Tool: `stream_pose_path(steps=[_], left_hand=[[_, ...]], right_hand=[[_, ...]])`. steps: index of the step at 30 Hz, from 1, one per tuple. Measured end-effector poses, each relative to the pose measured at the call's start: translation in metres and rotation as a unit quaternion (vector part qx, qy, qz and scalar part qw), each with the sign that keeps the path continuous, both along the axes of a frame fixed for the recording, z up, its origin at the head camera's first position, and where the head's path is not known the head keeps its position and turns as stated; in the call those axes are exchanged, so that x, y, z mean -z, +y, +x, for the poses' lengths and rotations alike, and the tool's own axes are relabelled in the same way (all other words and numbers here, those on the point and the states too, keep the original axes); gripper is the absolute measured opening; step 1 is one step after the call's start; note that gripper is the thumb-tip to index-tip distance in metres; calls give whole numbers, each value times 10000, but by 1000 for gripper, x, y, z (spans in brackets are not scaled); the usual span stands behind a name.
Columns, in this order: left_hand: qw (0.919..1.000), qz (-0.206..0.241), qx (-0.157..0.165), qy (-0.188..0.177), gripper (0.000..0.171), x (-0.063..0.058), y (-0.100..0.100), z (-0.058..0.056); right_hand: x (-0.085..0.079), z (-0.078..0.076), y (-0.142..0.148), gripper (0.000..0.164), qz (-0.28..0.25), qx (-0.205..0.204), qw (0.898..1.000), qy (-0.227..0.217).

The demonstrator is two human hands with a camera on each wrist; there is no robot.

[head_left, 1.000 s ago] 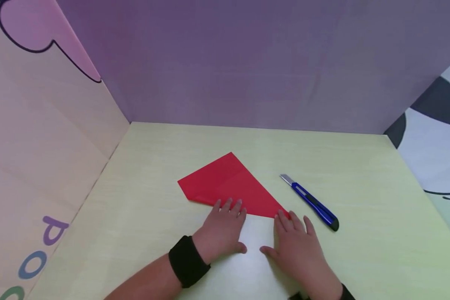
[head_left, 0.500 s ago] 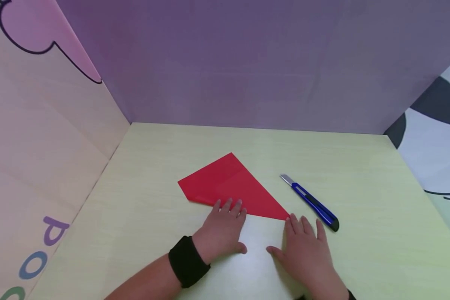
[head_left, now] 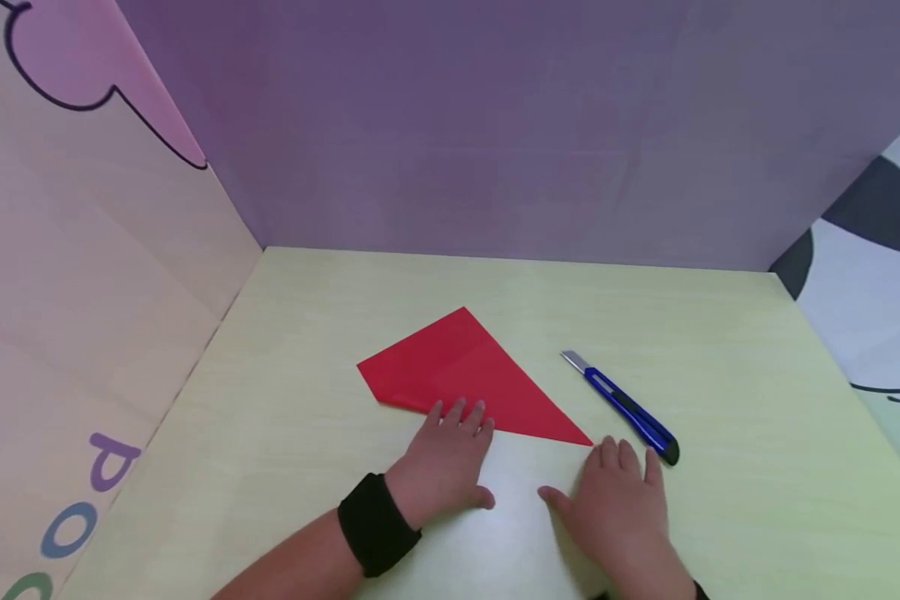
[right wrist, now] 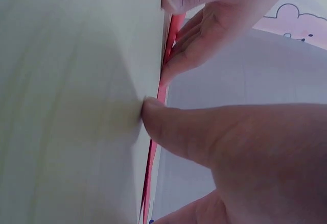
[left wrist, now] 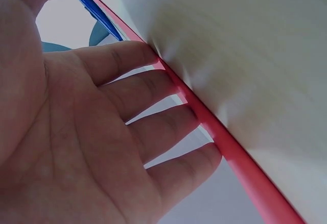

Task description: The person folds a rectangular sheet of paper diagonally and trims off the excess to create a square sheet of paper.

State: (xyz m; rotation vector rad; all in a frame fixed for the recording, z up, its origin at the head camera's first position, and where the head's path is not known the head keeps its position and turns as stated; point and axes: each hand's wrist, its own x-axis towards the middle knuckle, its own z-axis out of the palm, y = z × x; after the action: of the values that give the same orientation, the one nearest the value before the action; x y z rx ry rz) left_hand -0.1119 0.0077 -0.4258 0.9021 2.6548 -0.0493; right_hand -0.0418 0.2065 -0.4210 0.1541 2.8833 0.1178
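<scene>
A folded sheet of red paper (head_left: 450, 367) lies flat on the table, its near edge running toward a sharp point at the right. My left hand (head_left: 450, 462) presses that edge with spread, straight fingers; the left wrist view shows the fingertips (left wrist: 186, 119) along the red fold. My right hand (head_left: 621, 504) rests just beyond the paper's right tip, fingers extended and the thumb out to the side. In the right wrist view the thumb (right wrist: 176, 127) touches the tabletop. Neither hand grips anything.
A blue utility knife (head_left: 630, 408) lies right of the paper, blade bared and pointing up-left, its black end close to my right fingertips. The pale table (head_left: 285, 317) is bounded by a purple panel (head_left: 495, 133) at the back and printed panels at both sides.
My right hand has slid rightward and slightly nearer along the paper's edge, past its right tip, which now shows uncovered. My left hand, the paper and the knife have stayed put.
</scene>
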Motion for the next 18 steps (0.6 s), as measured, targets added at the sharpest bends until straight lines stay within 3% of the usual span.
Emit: stream_pose_path(steps=[3, 6, 13, 18], left_hand=[[10000, -6, -10, -11, 107, 0, 0, 0], [10000, -58, -19, 11, 106, 0, 0, 0], [10000, -24, -51, 20, 106, 0, 1, -1], [10000, -38, 26, 77, 106, 2, 1, 0]], right_hand=[[1, -1, 1, 113, -15, 125, 9999, -24], [2, -5, -2, 112, -152, 0, 9999, -15], [1, -17, -23, 103, -339, -959, 9947, -136], [0, -23, -34, 99, -367, -1200, 9918, -232]])
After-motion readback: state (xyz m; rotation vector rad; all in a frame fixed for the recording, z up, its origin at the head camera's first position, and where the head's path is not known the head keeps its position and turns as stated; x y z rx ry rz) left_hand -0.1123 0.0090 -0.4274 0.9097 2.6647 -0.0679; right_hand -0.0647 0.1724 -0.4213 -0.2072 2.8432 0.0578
